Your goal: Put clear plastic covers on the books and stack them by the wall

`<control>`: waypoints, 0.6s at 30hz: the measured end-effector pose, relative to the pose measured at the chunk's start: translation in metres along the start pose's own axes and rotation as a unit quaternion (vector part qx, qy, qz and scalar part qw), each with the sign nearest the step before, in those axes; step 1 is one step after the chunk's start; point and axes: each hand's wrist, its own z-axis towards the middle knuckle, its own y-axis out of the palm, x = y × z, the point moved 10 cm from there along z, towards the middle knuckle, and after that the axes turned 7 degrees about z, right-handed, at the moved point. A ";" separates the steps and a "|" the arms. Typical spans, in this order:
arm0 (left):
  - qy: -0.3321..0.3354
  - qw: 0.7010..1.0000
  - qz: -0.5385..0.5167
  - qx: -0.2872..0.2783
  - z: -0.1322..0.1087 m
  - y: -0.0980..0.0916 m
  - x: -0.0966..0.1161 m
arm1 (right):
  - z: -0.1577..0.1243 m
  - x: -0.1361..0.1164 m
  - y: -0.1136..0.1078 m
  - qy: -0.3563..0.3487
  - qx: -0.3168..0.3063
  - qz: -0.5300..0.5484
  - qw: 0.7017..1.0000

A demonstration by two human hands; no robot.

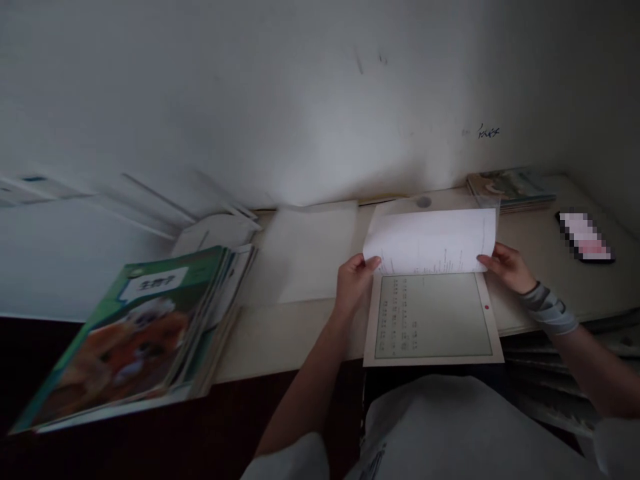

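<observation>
A thin booklet (433, 320) lies at the desk's front edge, close to my body. Its lower part shows a pale green printed panel with a light border. Over its upper part a white page (430, 237) curves up, raised from the sheet beneath. My left hand (356, 277) pinches that page at its left corner, thumb on top. At the opposite corner my right hand (507, 265) grips the same page between thumb and fingers. A grey striped band (547, 308) wraps my right wrist. The fingers under the paper are partly hidden.
A tall stack of books with a green cover (145, 313) stands at the left, overhanging the front edge. White sheets (315, 250) lie on the desk (280, 340). At the back right are a smaller book stack (513, 187) and a phone (585, 237). A wall rises behind.
</observation>
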 end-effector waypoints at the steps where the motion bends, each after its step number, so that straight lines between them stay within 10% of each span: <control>1: 0.026 0.999 0.035 0.014 0.001 -0.004 0.005 | 0.000 0.000 0.001 -0.002 0.012 -0.012 1.000; 10: 0.050 0.997 -0.042 -0.049 0.019 0.008 0.017 | 0.000 0.008 -0.001 0.016 0.031 -0.002 0.999; 18: 0.035 0.997 0.039 0.057 0.015 0.001 0.005 | 0.003 0.004 -0.008 0.010 0.104 -0.066 0.992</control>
